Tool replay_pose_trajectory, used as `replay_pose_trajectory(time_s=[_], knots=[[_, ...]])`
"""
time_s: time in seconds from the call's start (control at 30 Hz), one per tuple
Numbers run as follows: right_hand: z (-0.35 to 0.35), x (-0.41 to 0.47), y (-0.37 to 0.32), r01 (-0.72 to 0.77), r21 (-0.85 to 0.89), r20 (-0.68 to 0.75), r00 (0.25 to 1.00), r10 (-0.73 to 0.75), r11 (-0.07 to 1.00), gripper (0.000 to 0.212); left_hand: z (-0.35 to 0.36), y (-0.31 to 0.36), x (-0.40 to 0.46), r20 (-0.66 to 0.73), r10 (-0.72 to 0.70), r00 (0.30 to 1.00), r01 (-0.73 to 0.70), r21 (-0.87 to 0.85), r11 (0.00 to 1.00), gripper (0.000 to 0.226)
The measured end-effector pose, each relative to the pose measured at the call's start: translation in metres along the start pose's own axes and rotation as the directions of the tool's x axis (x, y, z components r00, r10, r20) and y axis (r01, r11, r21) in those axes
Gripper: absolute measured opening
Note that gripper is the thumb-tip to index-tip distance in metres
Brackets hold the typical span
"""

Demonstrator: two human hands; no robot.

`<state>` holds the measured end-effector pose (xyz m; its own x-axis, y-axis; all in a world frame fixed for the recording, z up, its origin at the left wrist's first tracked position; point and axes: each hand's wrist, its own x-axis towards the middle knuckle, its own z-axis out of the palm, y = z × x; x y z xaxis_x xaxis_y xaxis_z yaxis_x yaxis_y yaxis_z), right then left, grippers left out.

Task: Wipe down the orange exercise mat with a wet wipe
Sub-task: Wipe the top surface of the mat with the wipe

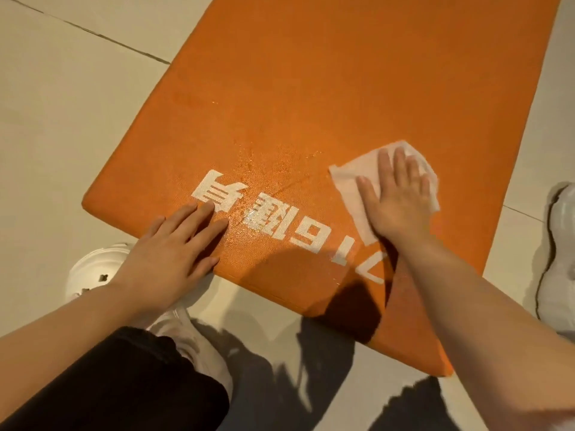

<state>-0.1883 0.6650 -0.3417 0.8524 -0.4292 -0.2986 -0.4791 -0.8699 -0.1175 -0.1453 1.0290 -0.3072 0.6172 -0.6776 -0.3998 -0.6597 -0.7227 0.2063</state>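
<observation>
The right hand [399, 200] presses the limp wipe [351, 185] flat, fingers straight; the left hand [174, 244], fingers spread, steadies the soft mat [311, 88].

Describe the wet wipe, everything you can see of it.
The wipe is a thin, white, crumpled sheet, partly unfolded, lying flat on the right side of the orange mat, just beyond the white lettering. The right hand presses it down with straight, spread fingers, covering its middle; corners stick out to the left, above and at the right. Nothing else touches it.
</observation>
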Motion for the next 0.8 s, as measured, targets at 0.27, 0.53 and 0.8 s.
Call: replay_pose_trajectory(time_s=[0.27,0.53,0.8], knots=[[0.010,-0.019,-0.016,-0.302,0.149,-0.052,0.948,0.313,0.942,0.068,-0.014,-0.027,0.021,0.064,-0.211,0.975,0.208,0.051,0.977,0.115],[0.050,-0.072,-0.172,0.387,0.039,0.015,0.921,-0.388,0.921,0.067,0.003,-0.035,0.004,-0.014,-0.193,0.981,0.193,0.023,0.981,0.101],[0.038,-0.086,-0.049,0.404,-0.008,0.038,0.914,-0.404,0.915,0.070,-0.001,-0.039,-0.007,-0.157,-0.288,0.945,0.285,-0.045,0.957,0.084]])
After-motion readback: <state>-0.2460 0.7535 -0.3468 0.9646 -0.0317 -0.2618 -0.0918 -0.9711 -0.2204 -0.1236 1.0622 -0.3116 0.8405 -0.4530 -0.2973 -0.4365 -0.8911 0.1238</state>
